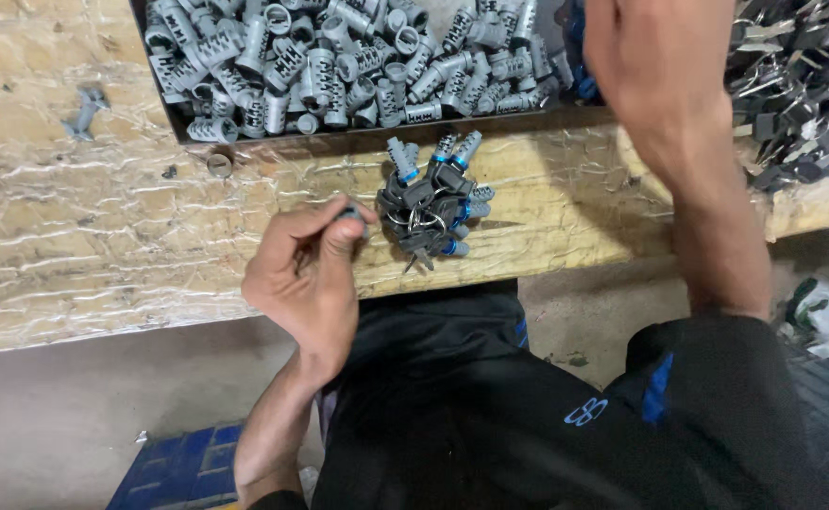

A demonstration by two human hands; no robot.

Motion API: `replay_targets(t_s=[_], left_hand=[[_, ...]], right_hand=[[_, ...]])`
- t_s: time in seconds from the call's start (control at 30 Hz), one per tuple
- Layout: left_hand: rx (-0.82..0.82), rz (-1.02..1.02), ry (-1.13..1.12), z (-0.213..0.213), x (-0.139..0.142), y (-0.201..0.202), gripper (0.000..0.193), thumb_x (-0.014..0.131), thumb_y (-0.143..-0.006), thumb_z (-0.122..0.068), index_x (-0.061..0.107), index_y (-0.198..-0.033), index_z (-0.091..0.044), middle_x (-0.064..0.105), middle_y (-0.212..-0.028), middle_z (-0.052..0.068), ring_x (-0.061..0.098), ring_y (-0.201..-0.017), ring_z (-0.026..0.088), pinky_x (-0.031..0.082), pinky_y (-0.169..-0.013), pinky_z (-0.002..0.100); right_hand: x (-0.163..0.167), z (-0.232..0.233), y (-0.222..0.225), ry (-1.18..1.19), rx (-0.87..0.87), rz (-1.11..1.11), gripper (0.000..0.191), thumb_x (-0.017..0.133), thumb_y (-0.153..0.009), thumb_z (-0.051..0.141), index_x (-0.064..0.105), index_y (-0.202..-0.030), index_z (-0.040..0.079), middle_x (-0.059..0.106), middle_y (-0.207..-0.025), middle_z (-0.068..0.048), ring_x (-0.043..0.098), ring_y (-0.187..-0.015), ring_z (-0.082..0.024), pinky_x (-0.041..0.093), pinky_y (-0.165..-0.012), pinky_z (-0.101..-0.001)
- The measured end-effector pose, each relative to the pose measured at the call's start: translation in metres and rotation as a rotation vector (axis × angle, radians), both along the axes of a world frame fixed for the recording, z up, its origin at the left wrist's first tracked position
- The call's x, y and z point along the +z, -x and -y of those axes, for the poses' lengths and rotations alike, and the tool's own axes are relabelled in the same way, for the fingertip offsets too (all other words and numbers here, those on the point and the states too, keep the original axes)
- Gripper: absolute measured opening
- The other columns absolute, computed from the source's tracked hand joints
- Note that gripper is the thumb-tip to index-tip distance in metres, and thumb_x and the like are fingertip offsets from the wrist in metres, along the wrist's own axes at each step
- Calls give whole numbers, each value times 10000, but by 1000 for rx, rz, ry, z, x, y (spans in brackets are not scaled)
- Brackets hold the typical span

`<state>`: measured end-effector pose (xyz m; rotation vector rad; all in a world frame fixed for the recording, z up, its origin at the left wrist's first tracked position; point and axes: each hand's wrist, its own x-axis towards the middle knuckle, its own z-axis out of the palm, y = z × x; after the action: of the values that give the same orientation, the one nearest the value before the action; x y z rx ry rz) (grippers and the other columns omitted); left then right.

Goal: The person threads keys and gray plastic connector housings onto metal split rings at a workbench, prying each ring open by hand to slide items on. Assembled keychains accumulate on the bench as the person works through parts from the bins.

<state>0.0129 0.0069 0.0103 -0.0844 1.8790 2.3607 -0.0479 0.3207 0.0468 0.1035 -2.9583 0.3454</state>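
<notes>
My left hand hovers over the front edge of a worn wooden bench, its fingers pinched on a small grey cylinder part. Just to its right lies a small pile of assembled grey and black parts with blue rings and keys. My right hand reaches up toward the far right corner of a dark tray filled with several grey cylinder parts; its fingers run off the top of the view, so what they hold is hidden.
A heap of flat metal keys with black heads covers the bench at the right. A stray grey piece and a small ring lie left of the tray. A blue crate sits on the floor below.
</notes>
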Motion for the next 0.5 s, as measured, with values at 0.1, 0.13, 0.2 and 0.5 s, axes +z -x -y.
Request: replay_targets(t_s=[0.1,0.13,0.2,0.5], left_hand=[[-52,-58,-63,-16,17,-11,91,692,-1057,19,683,-1142,51,737,-1031,143,714,-864,150,594,-783,252],[-60,-78,-81,-22,22,-17,82,684,-1064,23,695,-1141,50,740,-1032,138,732,-866,160,612,-793,265],[-100,-179,44,-30,28,-25,106,751,-1001,20,699,-1093,31,755,-1027,139,722,-835,153,575,-739,238],[-364,229,-134,-7,28,-36,90,784,-944,38,722,-1009,35,774,-959,116,728,-881,117,602,-790,256]], right_hand=[[39,52,-55,172,154,-68,61,768,-958,-45,713,-971,-22,707,-888,-142,669,-758,-274,510,-653,-361],[44,69,-73,225,236,-40,62,769,-956,-47,715,-971,-22,710,-889,-143,671,-758,-275,512,-653,-361],[41,93,-92,343,319,-48,87,759,-930,-75,698,-991,-65,703,-878,-168,686,-754,-294,538,-651,-370],[13,106,-109,807,394,-4,189,749,-834,-119,687,-1012,-128,662,-760,-153,678,-649,-260,518,-580,-359]])
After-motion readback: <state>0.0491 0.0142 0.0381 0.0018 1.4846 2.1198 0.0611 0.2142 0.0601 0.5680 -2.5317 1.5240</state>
